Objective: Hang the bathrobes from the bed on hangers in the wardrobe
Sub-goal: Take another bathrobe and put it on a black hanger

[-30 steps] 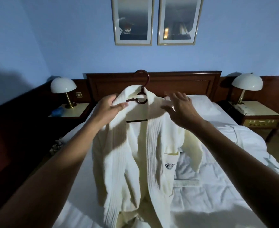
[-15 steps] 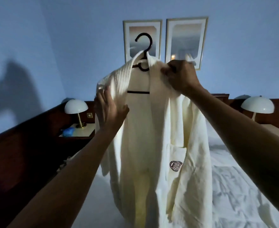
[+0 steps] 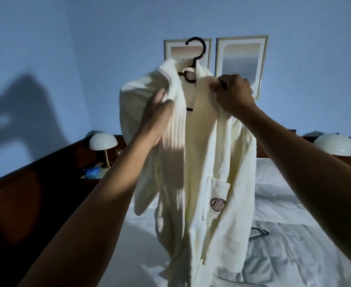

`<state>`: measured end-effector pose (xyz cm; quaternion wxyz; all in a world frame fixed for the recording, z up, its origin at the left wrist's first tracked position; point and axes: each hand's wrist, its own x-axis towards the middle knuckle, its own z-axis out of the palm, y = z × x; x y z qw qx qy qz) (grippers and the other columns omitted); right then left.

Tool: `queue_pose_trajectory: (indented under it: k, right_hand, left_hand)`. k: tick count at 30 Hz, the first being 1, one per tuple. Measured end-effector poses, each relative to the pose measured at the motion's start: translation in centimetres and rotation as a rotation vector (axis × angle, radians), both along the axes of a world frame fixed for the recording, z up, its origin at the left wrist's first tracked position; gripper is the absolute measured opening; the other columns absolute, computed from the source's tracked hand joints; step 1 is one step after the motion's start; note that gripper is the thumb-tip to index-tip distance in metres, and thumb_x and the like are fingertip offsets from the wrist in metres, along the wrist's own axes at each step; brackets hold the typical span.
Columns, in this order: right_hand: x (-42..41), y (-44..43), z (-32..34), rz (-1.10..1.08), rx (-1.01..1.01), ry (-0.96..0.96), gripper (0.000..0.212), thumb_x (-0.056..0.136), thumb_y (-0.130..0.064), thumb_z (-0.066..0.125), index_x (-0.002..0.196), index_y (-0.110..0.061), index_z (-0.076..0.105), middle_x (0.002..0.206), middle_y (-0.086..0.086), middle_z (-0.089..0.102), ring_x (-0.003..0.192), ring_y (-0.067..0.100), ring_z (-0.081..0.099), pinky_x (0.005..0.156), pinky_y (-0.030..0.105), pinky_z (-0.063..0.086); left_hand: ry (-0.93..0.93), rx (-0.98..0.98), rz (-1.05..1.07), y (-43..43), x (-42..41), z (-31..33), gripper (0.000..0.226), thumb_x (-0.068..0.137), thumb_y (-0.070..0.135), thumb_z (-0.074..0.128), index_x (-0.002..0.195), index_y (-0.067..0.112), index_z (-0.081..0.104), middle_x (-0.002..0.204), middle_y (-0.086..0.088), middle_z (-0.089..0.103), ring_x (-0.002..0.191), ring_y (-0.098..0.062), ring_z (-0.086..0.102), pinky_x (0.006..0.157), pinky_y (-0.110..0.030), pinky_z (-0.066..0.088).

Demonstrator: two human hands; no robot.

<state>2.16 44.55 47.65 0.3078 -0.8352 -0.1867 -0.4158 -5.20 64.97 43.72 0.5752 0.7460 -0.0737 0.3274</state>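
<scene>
We hold a cream bathrobe [image 3: 203, 154] up in front of us, above the bed [image 3: 294, 255], so that it hangs from a dark hanger [image 3: 191, 81] with the hook standing free above the collar. Our right hand [image 3: 234, 96] is at the robe's right shoulder just beside the hanger's neck, its fingers [image 3: 222, 88] curled and pinching the fabric there. Our left hand [image 3: 158, 114] lies against the ribbed left lapel; it is blurred, and we cannot tell whether its fingers grip the cloth or only press on it. The chest pocket with a stitched emblem [image 3: 218, 204] faces us, and the robe's hem hangs down to the white sheets. A second hanger [image 3: 259, 234] lies on the bed to the right of the robe. Behind it we see two framed pictures [image 3: 241, 61] on the blue wall and a domed lamp [image 3: 103, 140] on each side of the bed.
</scene>
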Motion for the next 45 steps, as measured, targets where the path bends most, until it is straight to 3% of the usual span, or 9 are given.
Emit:
queue_pose_trajectory:
  k: [6,12,16,19,22,25,29,36,45]
  right_hand:
    - [0.1,-4.2,-0.2,-0.043,-0.019,0.049,0.032,0.095,-0.03,0.058,0.082,-0.001,0.066,0.074,0.017,0.062,0.074,0.031,0.056,0.061,0.032,0.034]
    - [-0.5,-6.1,-0.9,0.036,0.048,0.045,0.025,0.095,-0.028,0.059,0.085,-0.008,0.07,0.08,0.012,0.068,0.078,0.024,0.063,0.064,0.028,0.04]
    - [-0.8,-7.8,-0.2,0.026,0.145,0.051,0.028,0.093,-0.038,0.059,0.089,-0.013,0.071,0.08,0.007,0.067,0.085,0.025,0.066,0.074,0.035,0.053]
    - [-0.6,-9.7,-0.1,-0.025,0.137,0.073,0.026,0.091,-0.036,0.06,0.091,-0.013,0.072,0.083,0.01,0.07,0.086,0.027,0.068,0.078,0.037,0.057]
    - [0.0,-11.8,-1.3,-0.084,0.073,0.1,0.022,0.093,-0.029,0.06,0.089,-0.01,0.07,0.082,0.013,0.066,0.087,0.031,0.064,0.073,0.034,0.049]
    - [0.8,-13.5,-3.0,-0.142,0.052,0.116,0.025,0.096,-0.027,0.058,0.085,-0.005,0.065,0.081,0.015,0.06,0.089,0.035,0.059,0.072,0.03,0.036]
    - [1.0,-15.0,-4.2,-0.149,0.077,0.161,0.027,0.097,-0.028,0.057,0.087,-0.004,0.066,0.082,0.019,0.062,0.089,0.035,0.059,0.072,0.031,0.037]
    - [-0.4,-14.6,-6.0,-0.058,0.144,0.227,0.031,0.093,-0.031,0.061,0.078,-0.004,0.065,0.079,0.023,0.062,0.083,0.032,0.061,0.068,0.031,0.044]
    - [-2.2,-14.4,-7.0,0.048,0.219,0.323,0.034,0.092,-0.034,0.062,0.075,-0.005,0.064,0.067,0.004,0.053,0.067,0.02,0.049,0.06,0.03,0.038]
  left_hand:
    - [0.35,0.656,-0.262,4.4,-1.1,-6.5,0.058,0.097,0.012,0.063,0.153,0.015,0.044,0.144,-0.006,0.057,0.121,-0.015,0.062,0.088,-0.026,0.052]
    - [-0.17,0.242,0.45,7.3,-0.8,-8.9,0.029,0.082,0.022,0.079,0.107,0.022,0.065,0.101,0.002,0.065,0.081,-0.004,0.058,0.075,-0.017,0.046]
    - [0.43,0.077,-0.16,7.2,-2.3,-13.4,0.042,0.09,0.016,0.076,0.125,0.023,0.053,0.105,0.01,0.069,0.096,-0.003,0.069,0.073,-0.003,0.048]
    - [0.751,0.116,-0.415,8.9,-2.4,-18.8,0.051,0.077,0.017,0.086,0.124,0.016,0.066,0.116,-0.007,0.076,0.114,-0.028,0.069,0.103,-0.046,0.053]
    - [0.675,0.17,-0.011,11.0,-1.6,-19.1,0.083,0.04,0.062,0.095,0.108,0.02,0.073,0.099,-0.003,0.079,0.093,-0.025,0.076,0.09,-0.045,0.059]
    - [0.408,0.33,0.443,11.5,-0.7,-16.7,0.084,0.058,0.068,0.085,0.12,0.016,0.062,0.106,0.0,0.07,0.097,-0.023,0.069,0.079,-0.036,0.054]
    - [0.595,0.619,0.137,9.8,-1.4,-14.3,0.057,0.075,0.049,0.077,0.118,0.012,0.07,0.111,-0.008,0.072,0.104,-0.03,0.068,0.089,-0.04,0.052]
    - [0.346,0.258,0.11,1.6,-1.4,-17.8,0.033,0.095,0.03,0.066,0.124,0.013,0.068,0.117,-0.006,0.072,0.108,-0.027,0.066,0.089,-0.036,0.053]
    - [0.212,0.176,-0.086,-15.4,-0.6,-24.6,0.147,0.042,0.061,0.098,0.158,0.023,0.016,0.157,0.01,0.034,0.145,-0.007,0.037,0.117,-0.027,0.034]
